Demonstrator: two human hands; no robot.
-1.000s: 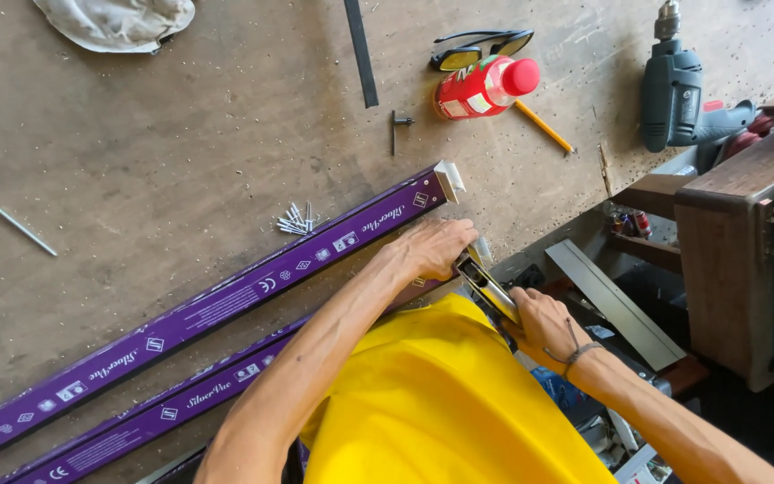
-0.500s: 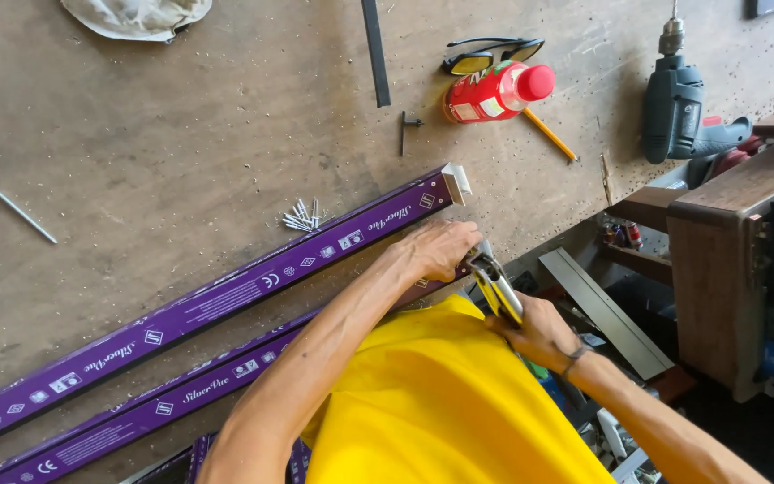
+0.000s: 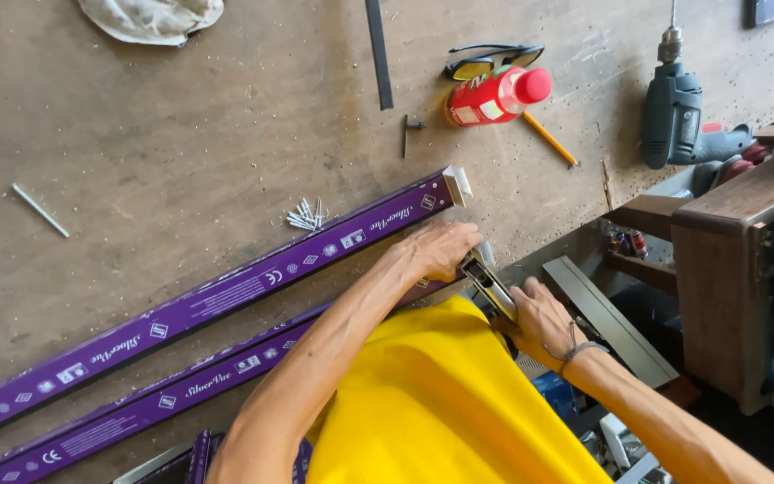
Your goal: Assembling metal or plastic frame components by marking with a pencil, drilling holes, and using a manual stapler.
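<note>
My left hand (image 3: 436,251) rests palm down on the end of the nearer purple-wrapped metal rail (image 3: 172,394), at the workbench's edge. My right hand (image 3: 537,315) grips a hand tool with a yellow and black handle (image 3: 487,282) whose tip meets that rail end under my left fingers. A second, longer purple-wrapped rail (image 3: 226,296) lies just beyond, with a bare white end cap at its right. A small heap of screws (image 3: 305,215) sits beside it. My yellow shirt hides the lower part of the near rail.
On the brown bench lie a red bottle (image 3: 494,95), dark glasses (image 3: 493,57), a pencil (image 3: 548,139), a teal drill (image 3: 674,112), a black strip (image 3: 378,54), a grey cloth (image 3: 150,18) and a long nail (image 3: 39,210). A wooden stand (image 3: 727,269) and metal offcuts sit right of the bench.
The view has shifted slightly. My hands stay at the rail end; the right hand and its tool have edged a little closer to the left hand.
</note>
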